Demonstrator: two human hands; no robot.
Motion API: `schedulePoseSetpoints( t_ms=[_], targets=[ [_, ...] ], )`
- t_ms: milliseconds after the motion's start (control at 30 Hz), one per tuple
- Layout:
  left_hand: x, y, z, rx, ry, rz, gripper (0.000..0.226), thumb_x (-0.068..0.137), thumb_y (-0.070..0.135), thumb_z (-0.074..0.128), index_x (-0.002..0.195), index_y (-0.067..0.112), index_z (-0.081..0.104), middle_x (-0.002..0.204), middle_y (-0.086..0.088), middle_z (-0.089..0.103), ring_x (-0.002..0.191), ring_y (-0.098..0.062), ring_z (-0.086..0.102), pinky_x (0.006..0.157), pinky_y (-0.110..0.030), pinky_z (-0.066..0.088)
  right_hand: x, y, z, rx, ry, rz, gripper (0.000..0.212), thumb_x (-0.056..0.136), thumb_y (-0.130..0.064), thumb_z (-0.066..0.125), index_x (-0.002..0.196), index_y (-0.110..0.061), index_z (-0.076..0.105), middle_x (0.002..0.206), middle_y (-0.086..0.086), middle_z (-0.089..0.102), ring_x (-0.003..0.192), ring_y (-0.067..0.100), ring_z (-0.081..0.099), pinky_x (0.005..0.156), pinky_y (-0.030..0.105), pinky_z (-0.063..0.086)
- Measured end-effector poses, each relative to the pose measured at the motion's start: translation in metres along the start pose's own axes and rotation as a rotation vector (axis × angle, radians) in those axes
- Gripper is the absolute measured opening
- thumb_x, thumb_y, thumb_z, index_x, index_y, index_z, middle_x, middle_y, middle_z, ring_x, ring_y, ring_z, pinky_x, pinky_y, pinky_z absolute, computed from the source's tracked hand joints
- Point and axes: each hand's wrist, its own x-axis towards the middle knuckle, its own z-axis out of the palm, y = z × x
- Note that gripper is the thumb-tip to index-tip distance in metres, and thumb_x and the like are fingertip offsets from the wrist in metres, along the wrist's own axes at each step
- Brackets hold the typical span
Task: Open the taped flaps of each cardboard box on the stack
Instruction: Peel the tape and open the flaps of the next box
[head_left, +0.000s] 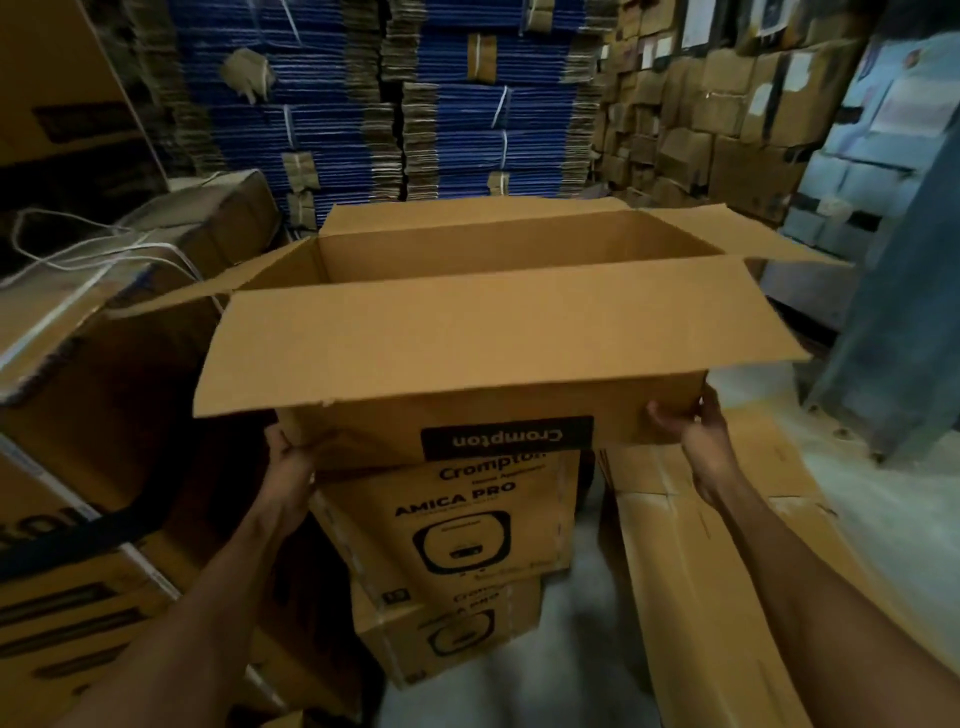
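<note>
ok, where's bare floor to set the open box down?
For the open box: bare floor between the stack and the flattened cardboard; another strip between that cardboard and the blue-grey pillar. Left side is crowded with large cartons beside the stack.

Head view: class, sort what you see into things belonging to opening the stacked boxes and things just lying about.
Job: open top box, gripped by left hand and right hand; AMICA PRO box; box under it.
Lying about: flattened cardboard; blue carton bundles; white strapping.

Open box plain brown, black label band; bundled flat cartons blue behind.
</note>
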Motion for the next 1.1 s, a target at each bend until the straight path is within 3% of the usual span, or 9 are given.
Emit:
schedulePoseSetpoints(
  t_ms=[100,267,433,600,733,800,867,967,1100],
  targets=[
    [-0.009,0.052,0.018,0.019,0.163,0.084,0.065,0.085,0.021,0.080,0.131,0.025,0.034,0.124,0.001,0.055,0.111,-0.022,0.061,0.091,-0.047,0.054,0.023,-0.035,0.003,0.003,-0.021,-0.049,0.071,0.086,-0.020,0.079,0.146,-0.031,0.042,0.132,-0.006,0.060,0.116,0.019,0.059,0.094,0.044,0.052],
    [-0.010,0.113,0.017,-0.001,0.228,0.220,0.063,0.085,0.022,0.079,0.133,0.027,0.039,0.124,0.006,0.056,0.114,-0.017,0.058,0.096,-0.053,0.054,0.061,-0.092,0.012,-0.085,-0.017,-0.160,0.061,0.085,-0.029,0.076,0.137,-0.042,0.049,0.127,-0.005,0.061,0.118,0.022,0.059,0.094,0.046,0.053],
    [-0.017,0.143,0.018,-0.070,0.207,0.298,0.079,0.079,0.037,0.081,0.143,0.027,0.036,0.132,0.001,0.053,0.119,-0.021,0.055,0.102,-0.057,0.049,0.086,-0.135,0.024,-0.134,-0.012,-0.181,0.057,0.085,-0.042,0.075,0.138,-0.035,0.056,0.123,-0.009,0.062,0.117,0.019,0.057,0.105,0.048,0.046],
    [-0.023,0.138,0.023,-0.068,0.267,0.320,0.097,0.069,0.052,0.081,0.150,0.029,0.035,0.140,0.000,0.052,0.124,-0.021,0.054,0.107,-0.053,0.046,0.088,-0.143,0.035,-0.130,-0.007,-0.168,0.055,0.089,-0.045,0.072,0.138,-0.027,0.055,0.123,-0.007,0.057,0.116,0.018,0.052,0.101,0.044,0.043],
    [-0.021,0.122,0.019,-0.062,0.209,0.299,0.118,0.053,0.074,0.085,0.153,0.034,0.036,0.142,0.008,0.054,0.126,-0.014,0.055,0.102,-0.042,0.048,0.079,-0.118,0.029,0.019,-0.077,-0.107,0.095,0.059,-0.079,0.077,0.136,-0.028,0.057,0.131,-0.007,0.064,0.121,0.019,0.058,0.101,0.046,0.045],
    [-0.020,0.103,0.016,-0.053,0.172,0.264,0.116,0.053,0.073,0.085,0.153,0.036,0.038,0.141,0.012,0.056,0.126,-0.010,0.056,0.102,-0.040,0.048,0.073,-0.092,0.027,0.024,-0.117,-0.048,0.117,0.048,-0.081,0.080,0.146,-0.025,0.049,0.142,-0.004,0.060,0.128,0.020,0.056,0.108,0.050,0.043],
    [-0.021,0.076,0.013,-0.022,0.152,0.176,0.113,0.057,0.069,0.084,0.154,0.034,0.038,0.143,0.009,0.056,0.129,-0.015,0.055,0.108,-0.043,0.045,0.064,-0.064,0.029,-0.005,-0.171,0.064,0.117,0.061,-0.072,0.078,0.156,-0.020,0.033,0.157,0.002,0.044,0.140,0.028,0.044,0.116,0.056,0.032],
    [-0.024,0.042,0.012,0.015,0.171,0.014,0.105,0.065,0.066,0.084,0.153,0.032,0.038,0.144,0.003,0.055,0.135,-0.024,0.051,0.114,-0.050,0.039,0.057,-0.027,0.036,-0.028,-0.182,0.176,0.106,0.077,-0.068,0.070,0.160,-0.033,0.015,0.167,-0.002,0.024,0.150,0.033,0.028,0.118,0.061,0.023],
    [-0.019,0.050,0.013,0.080,0.292,-0.010,0.094,0.069,0.074,0.077,0.147,0.028,0.052,0.137,0.001,0.062,0.128,-0.028,0.056,0.112,-0.055,0.042,0.063,-0.048,0.052,-0.003,-0.093,0.101,0.097,0.087,-0.056,0.070,0.161,-0.030,0.014,0.167,0.001,0.023,0.151,0.030,0.026,0.118,0.056,0.026]
  ],
)
